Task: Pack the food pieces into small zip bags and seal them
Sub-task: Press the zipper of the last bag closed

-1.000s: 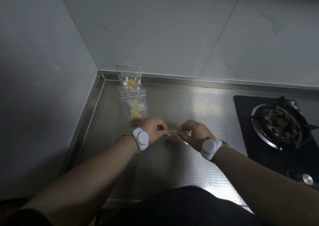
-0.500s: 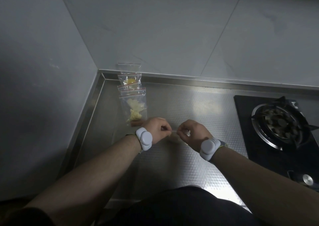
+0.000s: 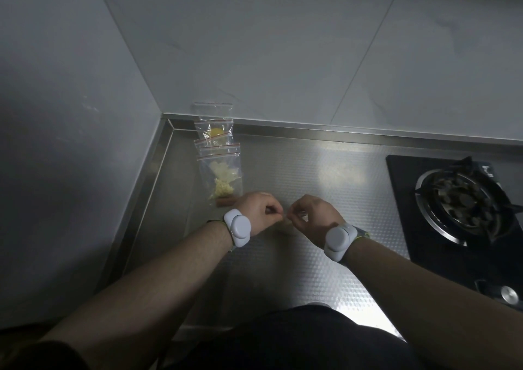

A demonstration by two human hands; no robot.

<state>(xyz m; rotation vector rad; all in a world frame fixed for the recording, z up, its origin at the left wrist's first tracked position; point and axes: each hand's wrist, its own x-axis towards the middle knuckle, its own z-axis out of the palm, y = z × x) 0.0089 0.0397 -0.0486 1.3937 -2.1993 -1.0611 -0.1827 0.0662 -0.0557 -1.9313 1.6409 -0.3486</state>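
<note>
My left hand (image 3: 259, 211) and right hand (image 3: 314, 214) sit close together over the counter (image 3: 283, 270), a small bag (image 3: 284, 224) between them. Behind my left hand, filled zip bags (image 3: 222, 171) lie overlapping in a row toward the back wall corner. The stove burner (image 3: 458, 200) is far right.

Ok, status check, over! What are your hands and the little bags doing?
Left hand and right hand both pinching a small zip bag over the steel counter. Filled bags lie by the corner. Nothing in the way.
</note>
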